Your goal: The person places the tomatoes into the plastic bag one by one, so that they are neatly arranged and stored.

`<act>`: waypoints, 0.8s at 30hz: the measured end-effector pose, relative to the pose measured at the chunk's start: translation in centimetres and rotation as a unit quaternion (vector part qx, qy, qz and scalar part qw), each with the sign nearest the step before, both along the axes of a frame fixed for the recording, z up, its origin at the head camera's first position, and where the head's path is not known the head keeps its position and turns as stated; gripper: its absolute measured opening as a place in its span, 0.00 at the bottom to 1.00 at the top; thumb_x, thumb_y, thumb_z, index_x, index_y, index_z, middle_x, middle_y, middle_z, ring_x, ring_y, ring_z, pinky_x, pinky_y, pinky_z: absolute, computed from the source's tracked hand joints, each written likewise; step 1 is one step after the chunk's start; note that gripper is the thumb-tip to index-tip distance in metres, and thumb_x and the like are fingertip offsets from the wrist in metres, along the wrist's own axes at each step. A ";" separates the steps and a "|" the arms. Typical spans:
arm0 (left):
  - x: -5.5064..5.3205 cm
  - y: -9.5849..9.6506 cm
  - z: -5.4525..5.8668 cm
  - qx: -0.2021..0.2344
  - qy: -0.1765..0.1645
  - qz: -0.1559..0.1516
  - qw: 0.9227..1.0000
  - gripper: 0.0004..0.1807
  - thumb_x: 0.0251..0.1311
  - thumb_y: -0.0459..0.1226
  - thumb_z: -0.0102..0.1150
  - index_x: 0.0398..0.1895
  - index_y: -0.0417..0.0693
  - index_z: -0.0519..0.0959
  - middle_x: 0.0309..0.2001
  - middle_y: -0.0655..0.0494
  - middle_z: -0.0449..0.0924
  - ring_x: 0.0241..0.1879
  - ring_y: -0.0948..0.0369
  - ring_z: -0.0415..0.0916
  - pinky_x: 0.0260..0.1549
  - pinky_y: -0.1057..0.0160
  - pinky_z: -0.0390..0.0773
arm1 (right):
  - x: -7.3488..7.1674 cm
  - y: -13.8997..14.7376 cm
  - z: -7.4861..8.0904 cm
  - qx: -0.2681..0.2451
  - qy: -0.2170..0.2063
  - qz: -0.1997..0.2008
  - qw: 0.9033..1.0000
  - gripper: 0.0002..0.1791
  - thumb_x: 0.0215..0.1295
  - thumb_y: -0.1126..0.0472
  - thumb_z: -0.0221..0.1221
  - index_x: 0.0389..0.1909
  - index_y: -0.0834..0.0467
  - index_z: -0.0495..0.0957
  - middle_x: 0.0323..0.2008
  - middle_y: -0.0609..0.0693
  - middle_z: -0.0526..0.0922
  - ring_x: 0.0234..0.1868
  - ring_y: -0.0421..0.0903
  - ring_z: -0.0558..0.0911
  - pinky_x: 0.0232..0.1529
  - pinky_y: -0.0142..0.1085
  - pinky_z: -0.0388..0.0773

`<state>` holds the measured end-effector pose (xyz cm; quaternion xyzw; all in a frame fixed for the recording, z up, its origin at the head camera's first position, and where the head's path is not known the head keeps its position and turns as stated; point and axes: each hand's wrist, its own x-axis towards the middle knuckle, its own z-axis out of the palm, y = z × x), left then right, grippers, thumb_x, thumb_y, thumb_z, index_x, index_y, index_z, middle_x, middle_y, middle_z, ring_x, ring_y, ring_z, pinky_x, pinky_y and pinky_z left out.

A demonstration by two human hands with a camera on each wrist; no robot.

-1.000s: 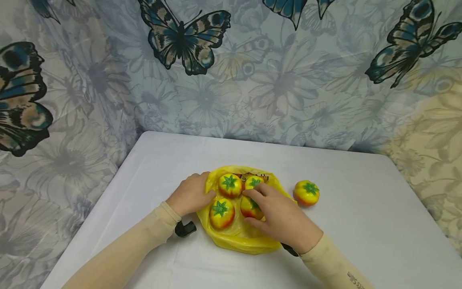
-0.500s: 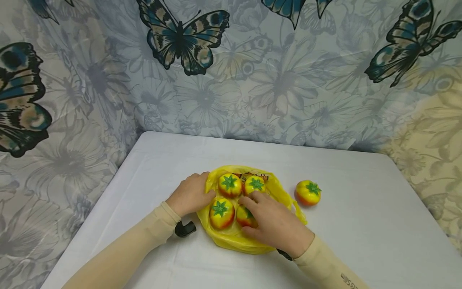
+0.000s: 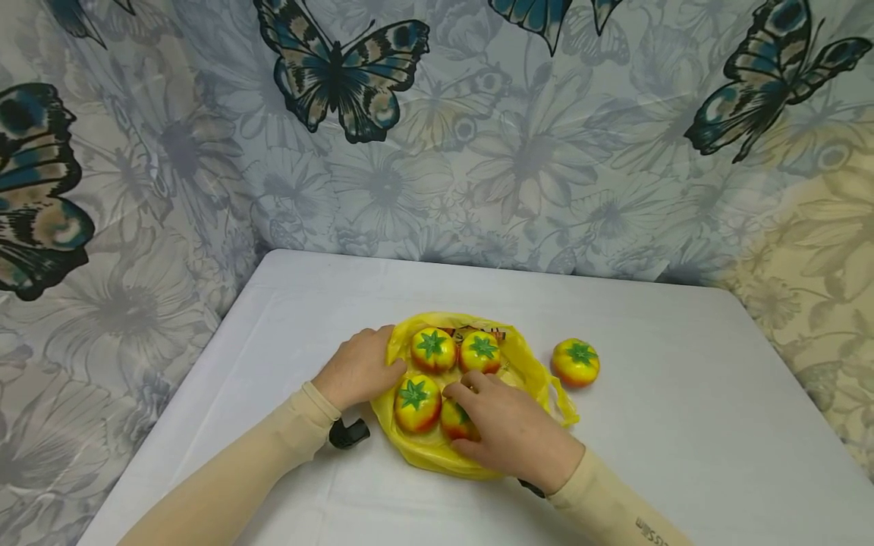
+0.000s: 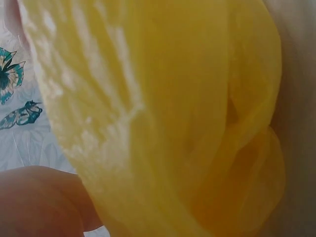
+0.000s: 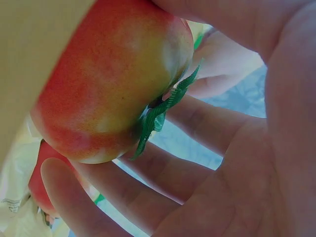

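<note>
White cloth or sheeting covers the table (image 3: pixel 683 394), which shows faint creases and rounded far corners. Grey-blue floral fabric (image 3: pixel 532 152) hangs behind it and along the left, printed with large dark butterflies (image 3: pixel 334 68); toward the right the fabric turns yellowish.

An open yellow plastic bag (image 3: pixel 437 461) lies on the table, toward the near side. Inside it, three yellow-and-red fruits (image 3: pixel 417 403) with green leaf tops show clearly. A fourth, the held fruit (image 3: pixel 457 421), is in the bag's near right part, partly covered by the right hand (image 3: pixel 515 432), whose thumb and fingers curve around it. The left hand (image 3: pixel 358 368) grasps the bag's left rim, the plastic between thumb and fingers. A loose fruit (image 3: pixel 576 362) sits on the table, just right of the bag. Both forearms wear beige sleeves (image 3: pixel 266 455).
</note>
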<state>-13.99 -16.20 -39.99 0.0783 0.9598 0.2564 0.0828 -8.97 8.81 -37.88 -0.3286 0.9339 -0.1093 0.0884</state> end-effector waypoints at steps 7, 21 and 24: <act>-0.1 0.1 0.0 0.000 -0.002 0.000 1.000 0.31 0.72 0.44 0.58 0.73 0.38 0.75 0.56 0.40 0.86 0.43 0.53 0.81 0.48 0.50 0.84 | 0.0 -0.2 -0.3 0.005 -0.008 0.001 1.000 0.31 0.63 0.47 0.76 0.64 0.53 0.81 0.49 0.48 0.81 0.39 0.42 0.78 0.45 0.40 0.85; 0.0 0.1 0.1 0.001 -0.004 -0.002 1.000 0.30 0.72 0.43 0.59 0.73 0.39 0.75 0.54 0.41 0.87 0.41 0.55 0.80 0.47 0.51 0.85 | 0.2 -0.1 -0.5 0.000 -0.001 0.000 1.000 0.32 0.63 0.46 0.76 0.65 0.55 0.81 0.49 0.48 0.81 0.38 0.42 0.78 0.44 0.40 0.84; 0.1 0.1 0.1 0.002 -0.005 -0.002 1.000 0.31 0.72 0.43 0.58 0.74 0.39 0.74 0.55 0.41 0.86 0.43 0.54 0.80 0.48 0.51 0.84 | 0.2 -0.1 -0.5 0.000 0.000 0.001 1.000 0.32 0.64 0.46 0.76 0.65 0.54 0.81 0.49 0.48 0.81 0.38 0.42 0.78 0.44 0.40 0.84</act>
